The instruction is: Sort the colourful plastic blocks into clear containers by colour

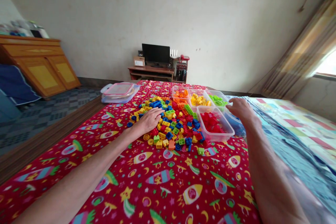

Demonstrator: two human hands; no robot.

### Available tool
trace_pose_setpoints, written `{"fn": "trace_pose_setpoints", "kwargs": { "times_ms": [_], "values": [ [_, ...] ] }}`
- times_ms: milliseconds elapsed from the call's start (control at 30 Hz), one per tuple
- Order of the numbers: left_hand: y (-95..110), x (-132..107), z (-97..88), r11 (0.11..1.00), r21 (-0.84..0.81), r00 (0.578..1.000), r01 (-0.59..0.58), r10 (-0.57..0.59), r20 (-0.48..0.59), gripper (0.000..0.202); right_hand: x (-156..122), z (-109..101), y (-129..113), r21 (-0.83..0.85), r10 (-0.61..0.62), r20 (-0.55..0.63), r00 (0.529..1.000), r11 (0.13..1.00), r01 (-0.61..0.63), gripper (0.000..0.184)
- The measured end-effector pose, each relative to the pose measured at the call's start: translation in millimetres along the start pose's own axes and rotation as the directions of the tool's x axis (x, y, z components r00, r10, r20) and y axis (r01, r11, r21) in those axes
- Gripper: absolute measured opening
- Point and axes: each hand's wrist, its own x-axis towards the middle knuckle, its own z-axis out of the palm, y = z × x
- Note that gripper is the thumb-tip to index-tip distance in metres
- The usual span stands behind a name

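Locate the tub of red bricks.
Head view, right of centre: the tub of red bricks sits at the right edge of the loose brick pile, nearer the camera than the green-brick tub, beside the right hand.

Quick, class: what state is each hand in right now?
Left hand: open, flat on the block pile.
Right hand: over the tub of blue blocks; grip cannot be told.

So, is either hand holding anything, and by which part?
The left hand lies flat on the brick pile, gripping nothing visible. The right hand rests by the green-brick box; its palm faces away, so a hold cannot be told.
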Motion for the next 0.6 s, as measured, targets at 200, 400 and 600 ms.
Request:
{"fn": "trace_pose_setpoints", "kwargs": {
  "times_ms": [200, 400, 600],
  "values": [
    [-2.1, 0.9, 1.1, 0.999, -0.034, 0.998, -0.041, 0.04, -0.039, 0.042, -22.0, -15.7, -64.7, 0.054, -0.188, -0.099, 0.977, 0.98, 0.194, 0.031],
    [6.8, 2.8, -9.6, 0.979, 0.019, 0.977, -0.202, 0.203, -0.068, 0.026, -55.0, -8.1, -123.4, 0.078, -0.49, -0.016, 0.871, 0.868, 0.49, 0.03],
    [13.6, -0.1, -11.8, 0.968, 0.073, 0.97, -0.242, 0.239, 0.045, 0.018, -70.6, 24.9, -144.2, 0.13, -0.639, 0.072, 0.766, 0.768, 0.628, 0.025]
  ]
}}
